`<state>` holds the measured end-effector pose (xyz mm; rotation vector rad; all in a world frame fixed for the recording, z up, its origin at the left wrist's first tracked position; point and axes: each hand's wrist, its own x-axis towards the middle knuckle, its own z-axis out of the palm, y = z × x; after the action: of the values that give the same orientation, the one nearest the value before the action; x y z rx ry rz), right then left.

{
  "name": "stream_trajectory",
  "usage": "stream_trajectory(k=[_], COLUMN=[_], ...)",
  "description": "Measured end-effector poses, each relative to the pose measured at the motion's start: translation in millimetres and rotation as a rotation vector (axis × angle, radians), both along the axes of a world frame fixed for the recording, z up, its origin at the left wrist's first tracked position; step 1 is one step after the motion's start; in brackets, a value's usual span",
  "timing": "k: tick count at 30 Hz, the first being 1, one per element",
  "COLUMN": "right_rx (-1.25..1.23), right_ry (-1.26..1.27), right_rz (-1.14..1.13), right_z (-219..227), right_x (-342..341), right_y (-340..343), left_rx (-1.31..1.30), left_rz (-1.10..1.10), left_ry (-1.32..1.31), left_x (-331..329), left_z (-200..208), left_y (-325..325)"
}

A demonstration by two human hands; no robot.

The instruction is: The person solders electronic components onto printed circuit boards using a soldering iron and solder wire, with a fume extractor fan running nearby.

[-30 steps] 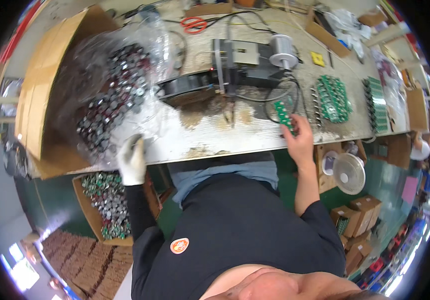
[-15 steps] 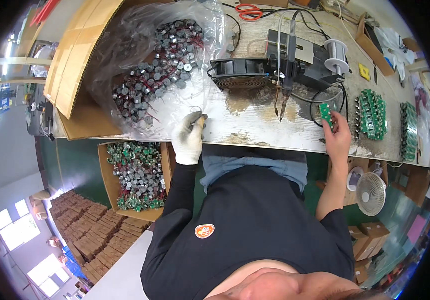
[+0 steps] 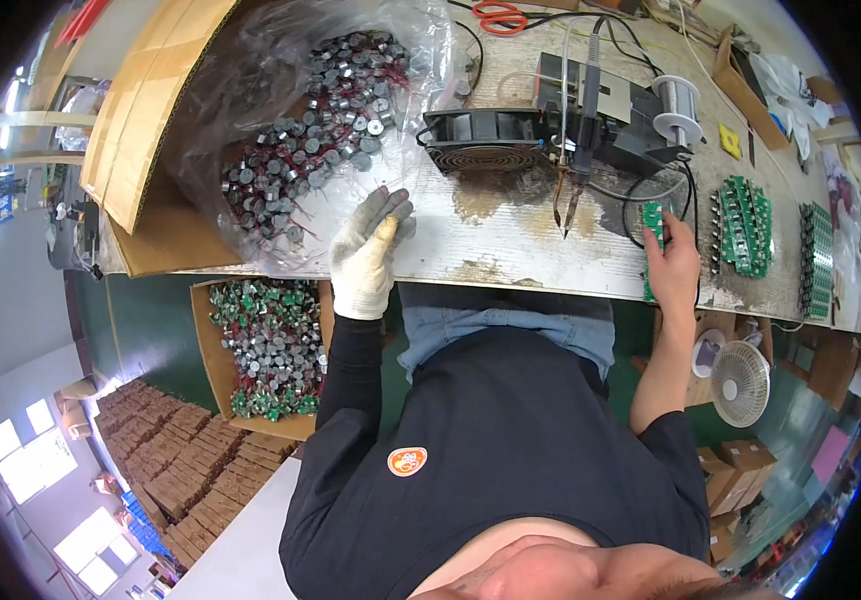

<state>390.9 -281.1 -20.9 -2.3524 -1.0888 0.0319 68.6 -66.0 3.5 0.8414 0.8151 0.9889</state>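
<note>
Left hand (image 3: pixel 368 255): gloved, fingers spread, at workbench (image 3: pixel 510 245) front edge beside plastic bag (image 3: pixel 280 110).
Right hand (image 3: pixel 672 265): pinches green circuit board (image 3: pixel 652 225), lower part hidden.

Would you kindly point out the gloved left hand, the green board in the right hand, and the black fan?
left hand (image 3: pixel 365 255), head view, glove's back
green board (image 3: pixel 652 222), head view, upper end
fan (image 3: pixel 478 142), head view, grille

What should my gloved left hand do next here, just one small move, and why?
Probably reach a little further forward into the clear bag and pick one grey part. The left hand lies open and looks empty at the bag's edge, the parts just beyond its fingertips, while the right hand holds a green board beside the soldering irons.
</note>
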Motion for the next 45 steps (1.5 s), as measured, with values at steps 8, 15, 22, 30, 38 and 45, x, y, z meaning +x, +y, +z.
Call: stream_trajectory(k=[8,15,22,30,38,45], right_rx=[0.312,0.529,0.352,0.348,0.37,0.406], right_ry=[0.521,0.97,1.166,1.284,1.328,1.335], right_rz=[-0.101,0.026,0.086,0.177,0.226,0.24], right_z=[3.1,0.8,10.8,2.5,7.4,7.8], right_x=[-5.6,-47.7,-74.8,-92.3,-96.3,-97.0], right_y=[-8.4,-1.0,3.2,9.8,10.4,12.0], left_rx=[0.731,0.04,-0.206,0.002,-0.315,-0.363], left_rz=[-0.035,-0.273,-0.399,-0.467,-0.482,-0.468], left_ry=[0.567,0.399,0.271,0.403,0.265,0.177], left_x=[5.5,28.0,58.7,80.1,95.9,97.8], left_z=[-6.7,2.7,-6.6,-9.9,-5.7,-5.6], left_y=[-2.2,-38.0,-69.1,-76.9,-78.0,-77.0])
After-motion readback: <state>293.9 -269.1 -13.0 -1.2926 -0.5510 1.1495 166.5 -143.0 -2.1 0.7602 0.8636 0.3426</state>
